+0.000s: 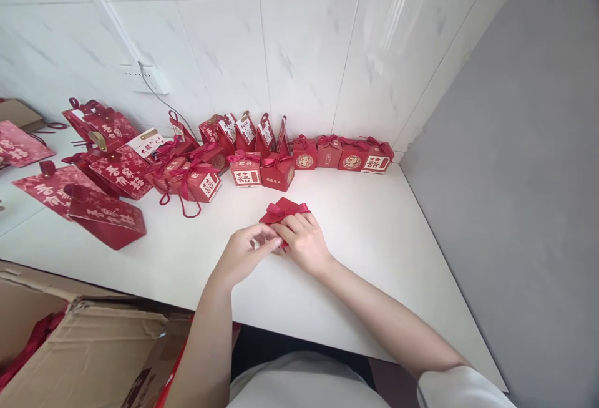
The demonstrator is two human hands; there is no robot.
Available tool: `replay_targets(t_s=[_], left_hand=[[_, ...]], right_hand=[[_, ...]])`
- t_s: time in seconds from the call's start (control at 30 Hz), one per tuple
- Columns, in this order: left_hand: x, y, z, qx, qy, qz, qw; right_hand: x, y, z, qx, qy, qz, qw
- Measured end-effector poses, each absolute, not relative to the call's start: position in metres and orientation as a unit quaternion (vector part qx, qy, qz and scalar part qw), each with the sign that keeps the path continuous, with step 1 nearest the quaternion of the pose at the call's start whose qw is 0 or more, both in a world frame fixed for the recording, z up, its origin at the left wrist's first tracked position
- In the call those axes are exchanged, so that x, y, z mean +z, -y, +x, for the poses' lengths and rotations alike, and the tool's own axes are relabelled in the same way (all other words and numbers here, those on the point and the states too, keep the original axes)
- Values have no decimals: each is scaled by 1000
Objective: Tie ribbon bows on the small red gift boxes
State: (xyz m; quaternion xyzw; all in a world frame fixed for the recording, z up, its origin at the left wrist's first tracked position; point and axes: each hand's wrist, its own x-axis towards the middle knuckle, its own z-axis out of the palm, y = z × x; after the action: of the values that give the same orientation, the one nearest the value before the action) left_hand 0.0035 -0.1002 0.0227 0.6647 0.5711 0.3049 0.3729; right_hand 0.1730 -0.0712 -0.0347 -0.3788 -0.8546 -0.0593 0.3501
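Observation:
A small red gift box [282, 202] with a red ribbon bow [294, 208] on top sits on the white table in front of me. My right hand [304, 241] lies over the box's near side, fingers bent down around it and the ribbon. From the left, my left hand [246, 252] meets it, thumb and fingers closed together at the box's near left edge, by the fingertips of the other hand. What exactly the left fingers pinch is partly hidden; it looks like red ribbon. The hands cover most of the box's front.
Finished-looking red boxes with bows [306, 152] line the tiled wall. Triangular red boxes [107, 218] stand at the left. Open cardboard cartons [93, 345] sit below the table's front left edge. A grey panel [505, 177] bounds the right side; a wall socket [144, 78] has a cable.

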Motion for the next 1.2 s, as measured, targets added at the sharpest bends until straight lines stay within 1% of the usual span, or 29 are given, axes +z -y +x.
replay_targets(t_s=[0.1,0.17,0.27,0.37,0.47,0.6,0.77,0.9,1.07,1.2], left_hand=[[28,77,2,377,-595,652,279],[25,56,3,383,-579,671,259],[12,30,11,353,-542,701,301],[-3,19,19,360,-516,689,361],[-11,18,22,376,-513,667,388],[-13,20,21,368,-507,663,410],[-18,22,21,368,-490,636,469],[-21,23,24,366,-493,617,491],[-21,22,25,371,-499,611,490],[-21,21,25,371,-504,608,488]], right_hand=[[-40,74,180,-78,856,-357,365],[-42,77,184,-82,863,-338,368],[-43,82,190,-51,883,-309,349],[-43,85,194,-22,898,-290,331],[-43,86,198,-16,900,-288,327],[-43,83,203,-7,898,-282,337],[-41,82,207,-3,900,-279,334],[-39,87,202,-24,914,-251,319],[-42,89,194,-61,924,-237,295],[-42,85,195,-106,923,-220,298]])
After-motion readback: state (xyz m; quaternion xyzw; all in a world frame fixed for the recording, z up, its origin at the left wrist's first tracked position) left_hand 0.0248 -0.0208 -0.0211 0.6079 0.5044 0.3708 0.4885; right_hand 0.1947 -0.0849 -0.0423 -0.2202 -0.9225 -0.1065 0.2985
